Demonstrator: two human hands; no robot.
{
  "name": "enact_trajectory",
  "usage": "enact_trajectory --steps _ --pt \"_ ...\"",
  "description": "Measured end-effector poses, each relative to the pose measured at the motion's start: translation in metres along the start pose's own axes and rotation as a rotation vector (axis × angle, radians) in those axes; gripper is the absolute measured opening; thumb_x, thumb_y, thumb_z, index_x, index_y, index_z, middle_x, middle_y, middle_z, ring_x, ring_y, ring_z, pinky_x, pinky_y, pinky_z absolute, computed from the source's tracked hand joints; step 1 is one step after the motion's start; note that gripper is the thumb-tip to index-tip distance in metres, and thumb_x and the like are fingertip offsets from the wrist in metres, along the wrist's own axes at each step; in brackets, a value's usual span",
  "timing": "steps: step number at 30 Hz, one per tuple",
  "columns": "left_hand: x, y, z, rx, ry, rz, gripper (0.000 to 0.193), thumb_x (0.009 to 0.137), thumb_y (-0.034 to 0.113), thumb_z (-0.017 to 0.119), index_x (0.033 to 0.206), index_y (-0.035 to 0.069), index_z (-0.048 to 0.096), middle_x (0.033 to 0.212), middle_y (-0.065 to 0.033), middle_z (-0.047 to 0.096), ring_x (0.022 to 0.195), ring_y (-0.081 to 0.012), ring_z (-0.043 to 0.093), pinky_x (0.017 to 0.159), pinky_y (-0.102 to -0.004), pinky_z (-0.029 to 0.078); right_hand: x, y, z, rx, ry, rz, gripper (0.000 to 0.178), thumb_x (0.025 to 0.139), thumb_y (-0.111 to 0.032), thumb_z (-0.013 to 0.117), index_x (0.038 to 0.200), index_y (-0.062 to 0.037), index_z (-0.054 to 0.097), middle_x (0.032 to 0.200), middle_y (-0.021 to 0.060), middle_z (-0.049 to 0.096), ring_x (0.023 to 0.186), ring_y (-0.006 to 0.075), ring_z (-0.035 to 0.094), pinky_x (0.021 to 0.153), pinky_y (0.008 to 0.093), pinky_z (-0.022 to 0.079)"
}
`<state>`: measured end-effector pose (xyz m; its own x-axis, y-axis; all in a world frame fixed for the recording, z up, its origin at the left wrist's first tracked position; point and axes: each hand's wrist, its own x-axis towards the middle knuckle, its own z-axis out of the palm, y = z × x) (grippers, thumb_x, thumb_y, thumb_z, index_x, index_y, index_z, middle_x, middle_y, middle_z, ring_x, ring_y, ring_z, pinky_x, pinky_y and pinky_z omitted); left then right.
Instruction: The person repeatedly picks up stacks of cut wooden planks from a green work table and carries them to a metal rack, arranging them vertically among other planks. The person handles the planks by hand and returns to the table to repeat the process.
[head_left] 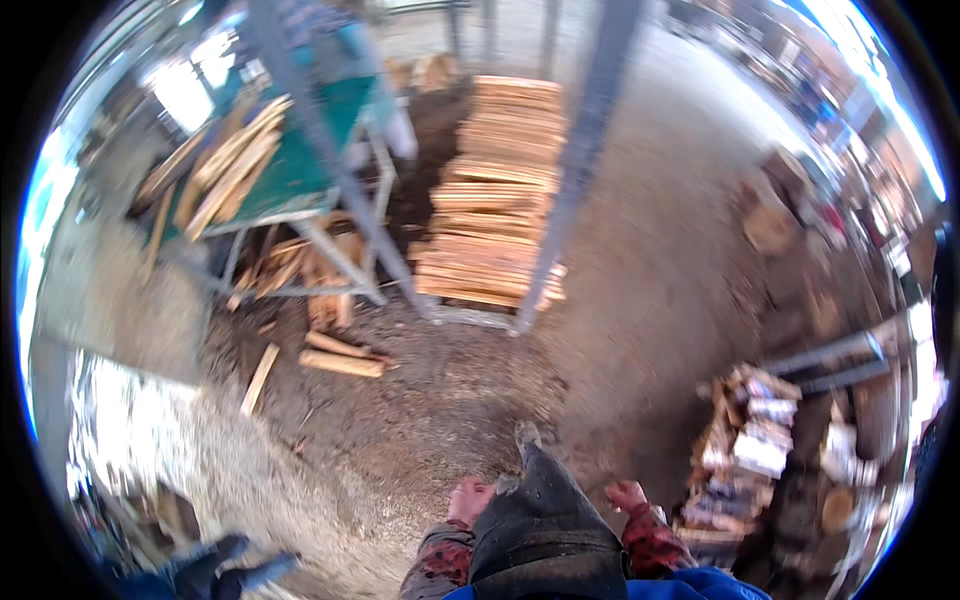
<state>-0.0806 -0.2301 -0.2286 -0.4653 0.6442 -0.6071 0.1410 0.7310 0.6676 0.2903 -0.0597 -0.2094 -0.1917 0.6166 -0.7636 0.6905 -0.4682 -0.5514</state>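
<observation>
Now we are carrying a dark bundle [545, 525] across open dirt ground [640, 290].

We are gripping it from both sides, left hand [468, 500] and right hand [628, 495] curled against it; blur is hiding the fingers' spread. Stacked boards [500, 190] are flanking the wide path ahead, scrap wood [340, 355] lying leftward.

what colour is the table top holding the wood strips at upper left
Green: the flat table top under the pale wooden strips shows green in the head view.
</observation>
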Motion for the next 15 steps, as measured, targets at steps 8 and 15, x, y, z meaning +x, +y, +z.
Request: enact_trajectory --steps 8,15 --pt "-0.048 -0.001 0.017 -0.346 0.120 -0.092 0.052 0.079 0.040 0.075 0.105 -0.003 0.063 0.087 -0.0143 0.070 0.083 -0.0240 0.069 0.075 -0.0334 0.054 0.079 -0.064 0.013 -0.214 -0.273 -0.022 0.024 0.086 -0.025 0.070 0.095 -0.0027 0.067 0.071 0.0038 0.064 0.057 0.0116 0.059 0.049 0.0274 0.048" --pt "-0.097 -0.065 -0.029 -0.805 0.441 -0.283 0.035 0.082 0.025 0.073 0.095 -0.006 0.062 0.079 -0.0110 0.067 0.070 -0.0136 0.062 0.064 -0.0270 0.051 0.155 -0.213 0.066 -0.554 -0.374 -0.271 0.029 0.085 -0.037 0.066 0.080 -0.0080 0.065 0.063 0.0027 0.062 0.055 0.0120 0.056 0.053 0.0306 0.046"
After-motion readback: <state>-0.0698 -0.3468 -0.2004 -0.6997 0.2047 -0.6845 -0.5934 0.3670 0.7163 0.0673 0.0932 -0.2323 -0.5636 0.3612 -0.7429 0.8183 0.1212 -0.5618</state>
